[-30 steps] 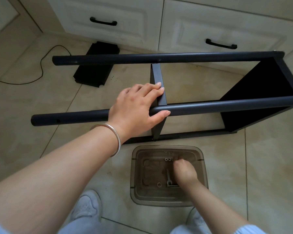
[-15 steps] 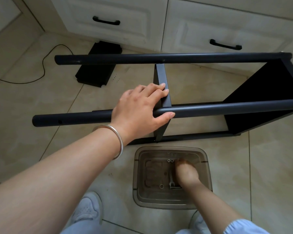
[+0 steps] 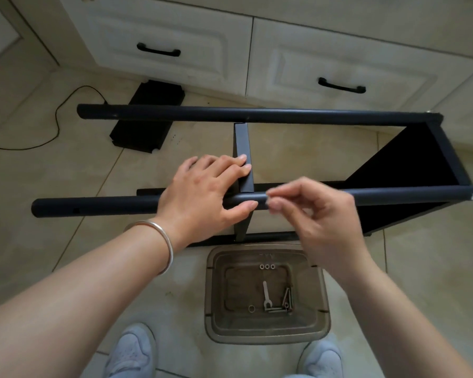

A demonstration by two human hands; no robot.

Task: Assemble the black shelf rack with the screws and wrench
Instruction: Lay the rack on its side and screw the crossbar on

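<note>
Black rack (image 3: 298, 115) on its side; left hand (image 3: 202, 197) grips near tube (image 3: 99, 208), steadying the joint. Right hand (image 3: 309, 214) pinches something small there, likely a screw (image 3: 268, 199); spares wait in the tray (image 3: 322, 304).

You get soft, even daylight, with faint sheen on the glossy beige floor tiles (image 3: 25, 170). Your right hand (image 3: 311, 214) smears with motion blur above the translucent grey plastic tray (image 3: 322, 304); beyond that tray, wide-angle distortion bows the white cabinet drawers (image 3: 202, 36).
</note>
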